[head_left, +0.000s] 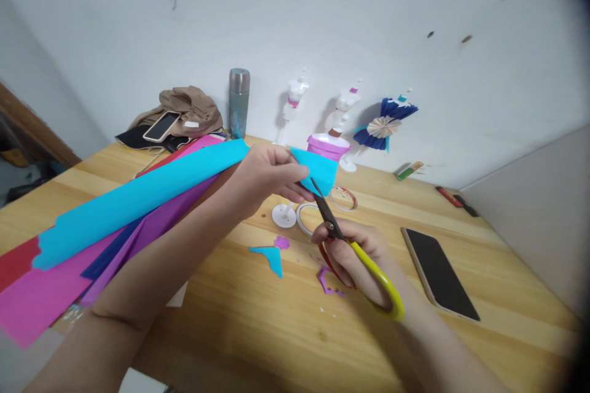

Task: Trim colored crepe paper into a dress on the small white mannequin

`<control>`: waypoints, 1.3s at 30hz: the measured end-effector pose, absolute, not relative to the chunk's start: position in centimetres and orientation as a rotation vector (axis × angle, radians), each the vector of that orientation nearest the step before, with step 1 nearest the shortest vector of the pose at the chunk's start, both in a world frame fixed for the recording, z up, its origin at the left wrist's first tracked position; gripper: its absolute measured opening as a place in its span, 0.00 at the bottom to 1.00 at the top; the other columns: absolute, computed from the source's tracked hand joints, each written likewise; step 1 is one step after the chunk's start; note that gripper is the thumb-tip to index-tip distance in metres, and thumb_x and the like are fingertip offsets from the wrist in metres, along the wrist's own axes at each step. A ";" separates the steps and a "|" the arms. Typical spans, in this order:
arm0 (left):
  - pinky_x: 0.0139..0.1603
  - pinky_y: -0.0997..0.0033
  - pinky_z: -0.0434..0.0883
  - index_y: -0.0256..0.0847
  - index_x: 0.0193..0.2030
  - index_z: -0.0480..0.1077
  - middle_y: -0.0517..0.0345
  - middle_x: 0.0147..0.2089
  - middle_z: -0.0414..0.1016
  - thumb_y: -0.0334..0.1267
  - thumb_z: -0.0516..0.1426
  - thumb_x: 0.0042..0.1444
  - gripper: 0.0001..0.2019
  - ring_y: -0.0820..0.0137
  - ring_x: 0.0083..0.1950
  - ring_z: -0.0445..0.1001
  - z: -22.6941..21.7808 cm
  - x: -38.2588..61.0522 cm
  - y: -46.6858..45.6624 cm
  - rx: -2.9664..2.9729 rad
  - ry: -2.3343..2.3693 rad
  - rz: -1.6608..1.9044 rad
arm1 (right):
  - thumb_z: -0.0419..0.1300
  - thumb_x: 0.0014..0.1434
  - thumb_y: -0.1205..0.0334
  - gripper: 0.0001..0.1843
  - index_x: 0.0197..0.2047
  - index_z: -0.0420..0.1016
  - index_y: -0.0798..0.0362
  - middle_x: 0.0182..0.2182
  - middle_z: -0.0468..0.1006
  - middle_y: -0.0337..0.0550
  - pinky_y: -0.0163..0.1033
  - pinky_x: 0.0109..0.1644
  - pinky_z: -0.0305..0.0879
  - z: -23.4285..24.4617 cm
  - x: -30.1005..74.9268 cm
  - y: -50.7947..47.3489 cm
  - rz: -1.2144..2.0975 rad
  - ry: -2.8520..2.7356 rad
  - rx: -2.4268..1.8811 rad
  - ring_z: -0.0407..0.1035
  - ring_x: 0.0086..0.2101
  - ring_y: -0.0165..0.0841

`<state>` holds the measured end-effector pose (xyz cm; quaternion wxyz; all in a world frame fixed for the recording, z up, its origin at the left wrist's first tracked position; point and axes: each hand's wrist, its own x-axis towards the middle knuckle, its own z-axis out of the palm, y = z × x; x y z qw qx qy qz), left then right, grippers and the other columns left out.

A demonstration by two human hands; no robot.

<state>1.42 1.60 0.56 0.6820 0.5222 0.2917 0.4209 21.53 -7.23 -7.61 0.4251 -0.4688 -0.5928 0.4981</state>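
Scissors (329, 225) with red and yellow handles are gripped in the right hand (354, 252), its fingers in the loops. Blades point up and away, tips overlapping the lower edge of a small blue piece (326, 171); whether they have bitten into it is hard to tell from this angle. Left hand (271, 175) is closed on the same piece, pinching its left side between thumb and fingers, above the desk (221, 331).

On the desk below the hands: a blue offcut (273, 258), a purple flower shape (282, 242) just beside it, and a purple scrap (324, 281) nearer the scissors. A white round base (284, 216) lies beside a white ring (304, 221).

Left of the left hand, long coloured sheets (152, 190) overlap, blue uppermost. Behind, along the wall: a flask (238, 104), two white mannequins (297, 95) and a blue-dressed figure (385, 127). A phone (440, 273) lies to the right of the right hand.
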 end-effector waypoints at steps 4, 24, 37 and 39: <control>0.30 0.76 0.78 0.35 0.23 0.75 0.50 0.24 0.83 0.33 0.67 0.49 0.08 0.68 0.28 0.83 0.5 1.5 1.7 1.172 0.634 0.937 | 0.65 0.64 0.32 0.27 0.35 0.78 0.50 0.19 0.64 0.30 0.32 0.13 0.54 -7.6 21.6 -7.3 1.230 -1.481 -1.194 0.48 0.11 0.22; 0.30 0.76 0.78 0.35 0.23 0.75 0.50 0.24 0.82 0.33 0.67 0.51 0.09 0.69 0.27 0.83 0.4 1.6 1.8 1.172 0.627 0.937 | 0.66 0.63 0.32 0.27 0.42 0.77 0.49 0.21 0.64 0.29 0.33 0.17 0.56 -6.7 21.1 -7.9 1.202 -1.438 -1.171 0.52 0.14 0.24; 0.29 0.79 0.77 0.36 0.21 0.73 0.55 0.22 0.81 0.27 0.64 0.54 0.11 0.72 0.25 0.81 0.9 2.3 1.1 1.175 0.762 0.987 | 0.63 0.64 0.28 0.30 0.42 0.76 0.49 0.18 0.62 0.29 0.37 0.18 0.59 -6.1 21.3 -7.9 1.285 -1.474 -1.185 0.56 0.14 0.28; 0.29 0.79 0.77 0.36 0.21 0.73 0.55 0.22 0.80 0.26 0.63 0.55 0.13 0.73 0.25 0.81 1.0 2.4 1.0 1.167 0.799 0.991 | 0.63 0.64 0.28 0.29 0.42 0.76 0.49 0.18 0.62 0.29 0.36 0.18 0.61 -5.9 21.3 -7.8 1.297 -1.485 -1.187 0.56 0.14 0.27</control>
